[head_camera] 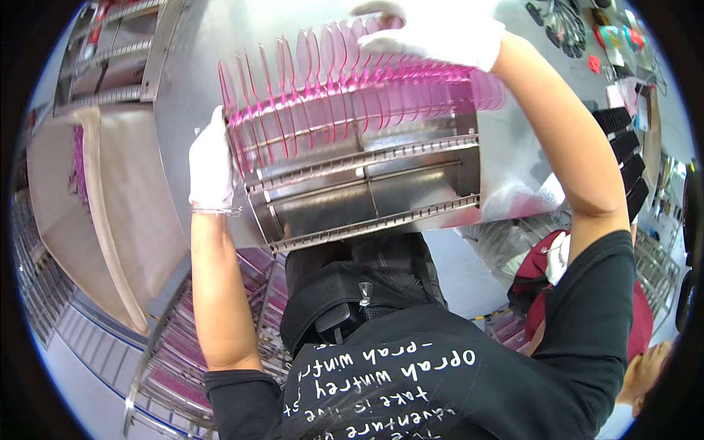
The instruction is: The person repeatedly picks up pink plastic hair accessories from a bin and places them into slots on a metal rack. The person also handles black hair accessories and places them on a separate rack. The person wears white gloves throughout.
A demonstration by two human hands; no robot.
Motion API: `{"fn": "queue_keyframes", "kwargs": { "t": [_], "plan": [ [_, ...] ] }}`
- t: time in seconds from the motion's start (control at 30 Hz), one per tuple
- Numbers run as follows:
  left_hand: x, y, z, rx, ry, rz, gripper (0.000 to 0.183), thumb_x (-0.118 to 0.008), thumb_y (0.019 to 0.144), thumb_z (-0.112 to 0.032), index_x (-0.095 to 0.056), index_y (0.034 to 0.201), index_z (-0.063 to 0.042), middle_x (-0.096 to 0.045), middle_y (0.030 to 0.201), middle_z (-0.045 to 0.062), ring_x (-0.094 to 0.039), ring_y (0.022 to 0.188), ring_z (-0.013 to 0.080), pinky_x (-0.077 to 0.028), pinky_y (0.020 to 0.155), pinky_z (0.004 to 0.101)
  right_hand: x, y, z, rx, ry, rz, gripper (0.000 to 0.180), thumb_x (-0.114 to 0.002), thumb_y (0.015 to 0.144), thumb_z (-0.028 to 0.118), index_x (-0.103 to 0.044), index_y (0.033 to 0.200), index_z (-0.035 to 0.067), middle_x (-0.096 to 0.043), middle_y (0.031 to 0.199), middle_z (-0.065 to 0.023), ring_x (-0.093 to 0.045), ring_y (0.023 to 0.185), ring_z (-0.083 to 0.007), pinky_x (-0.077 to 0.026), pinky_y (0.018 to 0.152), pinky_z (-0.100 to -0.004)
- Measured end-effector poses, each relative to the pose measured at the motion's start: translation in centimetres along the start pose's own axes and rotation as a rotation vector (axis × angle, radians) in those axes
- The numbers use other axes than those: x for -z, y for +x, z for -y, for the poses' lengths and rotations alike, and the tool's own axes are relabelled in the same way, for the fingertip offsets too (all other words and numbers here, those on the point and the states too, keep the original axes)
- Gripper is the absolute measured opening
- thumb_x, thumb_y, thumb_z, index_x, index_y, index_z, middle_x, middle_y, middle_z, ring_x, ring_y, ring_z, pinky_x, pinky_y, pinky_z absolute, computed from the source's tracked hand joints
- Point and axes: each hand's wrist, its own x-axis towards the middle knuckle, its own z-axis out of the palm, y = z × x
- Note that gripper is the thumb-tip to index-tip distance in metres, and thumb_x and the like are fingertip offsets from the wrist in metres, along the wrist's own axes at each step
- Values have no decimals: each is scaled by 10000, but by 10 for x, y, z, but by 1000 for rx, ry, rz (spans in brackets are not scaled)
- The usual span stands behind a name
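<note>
A metal rack (pixel 360 157) with slotted rails lies in front of me on a steel tabletop (pixel 184 71). Thin, clear pink discs (pixel 308 93) stand on edge in its far row, spaced apart at the left and packed closely at the right. The nearer rails show bare slots. My left hand (pixel 212 162), in a white glove, grips the rack's left end. Over the far side of the discs is my right hand (pixel 440 33), also gloved, its thumb and fingers apart around the disc tops. Whether it touches a disc cannot be told.
A beige padded cart or bin (pixel 132 220) stands at the left, below another metal rack (pixel 113 60). Racks of pink pieces (pixel 181 352) are beneath the table edge. A co-worker in a dark red top (pixel 641 324) is close on my right. Black stacked items (pixel 624 154) lie beyond my right arm.
</note>
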Motion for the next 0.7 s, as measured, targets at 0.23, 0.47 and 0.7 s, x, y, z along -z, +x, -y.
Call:
{"fn": "queue_keyframes", "kwargs": {
  "t": [0.23,0.47,0.7],
  "plan": [
    [5,2,1,96,-296,-119,364,-527,1117,-232,-673,1318,34,-720,1241,147,-666,1155,272,-522,1010,416,-14,-20,-49,193,-85,-291,650,-658,1008,514,-614,1432,23,-767,1202,-146,-729,1109,-280,-563,988,-371],
    [19,11,-10,324,-458,-24,440,-488,1144,-313,-667,1287,63,-700,1195,130,-635,1094,225,-483,1038,370,-22,-91,6,342,-196,-951,461,-750,933,253,-629,1328,49,-650,1246,-139,-603,1194,-365,-479,1075,-477],
    [-12,-25,-47,-34,-479,-183,550,-446,1145,-319,-468,1531,73,-526,1528,245,-499,1417,356,-345,1222,445,-186,-209,97,-339,157,-1351,332,-698,943,137,-643,1254,34,-683,1178,-177,-656,1084,-395,-526,956,-475]
  ]
}}
